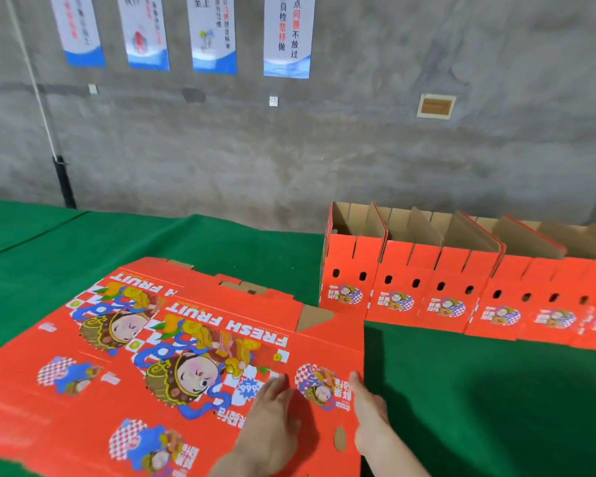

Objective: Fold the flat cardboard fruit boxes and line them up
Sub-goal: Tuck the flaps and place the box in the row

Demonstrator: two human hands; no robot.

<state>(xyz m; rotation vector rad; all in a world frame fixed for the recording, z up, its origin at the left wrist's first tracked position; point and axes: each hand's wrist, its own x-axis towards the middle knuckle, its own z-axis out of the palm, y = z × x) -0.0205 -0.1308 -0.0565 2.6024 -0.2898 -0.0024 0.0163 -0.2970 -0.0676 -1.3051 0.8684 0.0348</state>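
Two hands met the top flat fruit box. The left hand lay spread on it, likely pinning it; the right hand sat at its edge, finger curl unclear. Folded boxes lined the bench beyond the right hand.

Hands on flat fruit box

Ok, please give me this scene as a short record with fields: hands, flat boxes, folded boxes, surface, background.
left hand: lies flat on the top flat box
right hand: at that box's right edge
folded boxes: upright row, tops open, on the right
table: green cover
wall: grey, four posters
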